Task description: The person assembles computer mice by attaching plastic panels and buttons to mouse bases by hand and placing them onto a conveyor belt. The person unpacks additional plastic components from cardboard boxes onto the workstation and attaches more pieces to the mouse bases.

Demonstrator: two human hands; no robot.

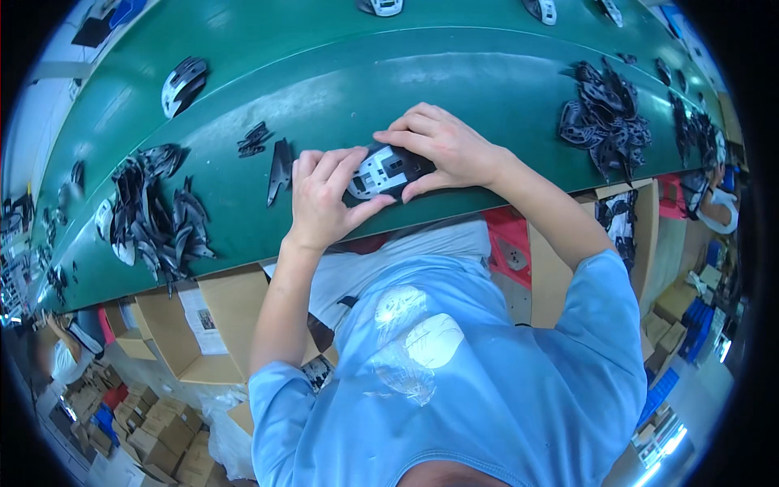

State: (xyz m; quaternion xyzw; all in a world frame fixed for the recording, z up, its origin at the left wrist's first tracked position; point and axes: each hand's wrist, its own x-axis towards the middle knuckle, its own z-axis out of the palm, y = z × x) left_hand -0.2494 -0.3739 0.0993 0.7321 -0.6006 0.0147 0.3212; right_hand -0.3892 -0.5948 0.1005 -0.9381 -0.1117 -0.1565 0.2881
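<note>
At the near edge of the green workbench I hold a silver-grey and black plastic housing [380, 172] with rectangular cutouts. My left hand [322, 195] is closed on its left end, thumb along the near side and fingers over the far side. Around the black right end curls my right hand [450, 150], with its thumb low and its fingers on top. The palms and fingers cover both ends. Just left of my left hand lies a long, dark, pointed plastic part [280, 172]. A few small black pieces [254, 140] sit farther left.
Heaps of dark plastic parts lie on the bench [341, 89] at left [154, 215] and right [604, 122]. A white-and-black shell [183, 85] rests farther back. Cardboard boxes [231, 312] and a red stool [510, 243] stand below the edge. Other people show at both sides.
</note>
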